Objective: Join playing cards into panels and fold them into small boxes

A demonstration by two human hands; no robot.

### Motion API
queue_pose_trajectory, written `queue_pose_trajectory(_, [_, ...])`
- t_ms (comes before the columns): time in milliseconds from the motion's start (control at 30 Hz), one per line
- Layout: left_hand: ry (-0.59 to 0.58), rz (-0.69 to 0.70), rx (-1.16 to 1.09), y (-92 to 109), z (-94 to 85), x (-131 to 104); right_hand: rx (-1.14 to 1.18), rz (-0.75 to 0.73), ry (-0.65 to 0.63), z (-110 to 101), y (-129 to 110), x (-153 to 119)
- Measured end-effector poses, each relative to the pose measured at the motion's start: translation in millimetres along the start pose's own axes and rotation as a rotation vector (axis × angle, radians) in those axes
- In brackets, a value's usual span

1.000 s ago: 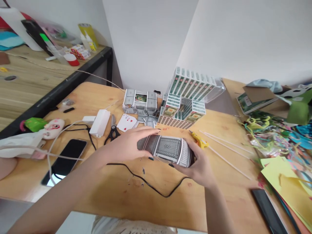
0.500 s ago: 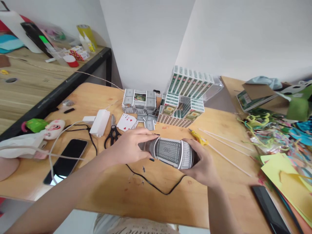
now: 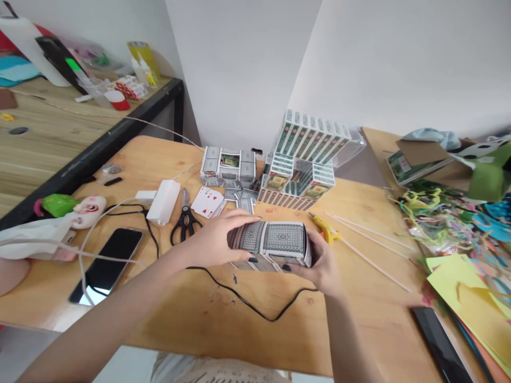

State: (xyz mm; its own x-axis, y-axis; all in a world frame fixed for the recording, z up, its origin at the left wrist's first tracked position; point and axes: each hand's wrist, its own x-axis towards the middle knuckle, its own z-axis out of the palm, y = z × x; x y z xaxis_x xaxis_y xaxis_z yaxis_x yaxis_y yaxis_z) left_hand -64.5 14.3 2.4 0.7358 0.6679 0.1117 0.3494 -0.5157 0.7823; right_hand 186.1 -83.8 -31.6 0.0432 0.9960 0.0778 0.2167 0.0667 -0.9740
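Note:
A long block covered in grey patterned playing cards (image 3: pixel 284 238) lies between my two hands. My left hand (image 3: pixel 219 238) grips its left end, fingers over the top and thumb on the near side. My right hand (image 3: pixel 322 266) is wrapped round the right end, its thumb at the lower near edge. Behind it stand a similar card-covered structure (image 3: pixel 228 165) and a stack of green and white card boxes (image 3: pixel 313 135). Loose cards (image 3: pixel 207 202) and black scissors (image 3: pixel 184 218) are beyond my left hand. A yellow glue gun (image 3: pixel 328 230) lies beyond my right hand.
On the left are a phone (image 3: pixel 109 263), a white adapter (image 3: pixel 163 202) and cables. A black cord (image 3: pixel 255 308) crosses the table in front. White sticks (image 3: pixel 373 260), coloured paper (image 3: pixel 471 298) and a black device (image 3: pixel 441 340) are on the right.
The block has turned so that its right part lies flatter, with more of its near side showing. My right hand has moved left, its thumb now on the lower near edge.

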Motion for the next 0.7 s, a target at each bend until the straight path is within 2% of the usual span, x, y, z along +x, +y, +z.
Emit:
queue_pose_trajectory(233, [0.008,-0.111,-0.087,-7,-1.5,10,0.273,0.119,0.020,16,21,2])
queue_pose_trajectory(333, [-0.047,-0.134,-0.075,-16,-4.0,16,0.386,0.194,0.027,26,30,3])
queue_pose_trajectory(433, [-0.124,-0.193,-0.096,-34,-3.8,24,0.463,0.299,0.119,38,41,3])
queue_pose_trajectory(500, [-0.149,-0.239,-0.164,-50,-0.6,30,0.422,0.364,0.181,46,49,2])
queue_pose_trajectory(567, [-0.201,-0.273,-0.198,-64,4.0,35,0.263,0.390,0.220,51,57,2])
queue_pose_trajectory(700, [-0.271,-0.313,-0.126,-79,8.5,46,-0.046,0.404,0.303,53,68,2])
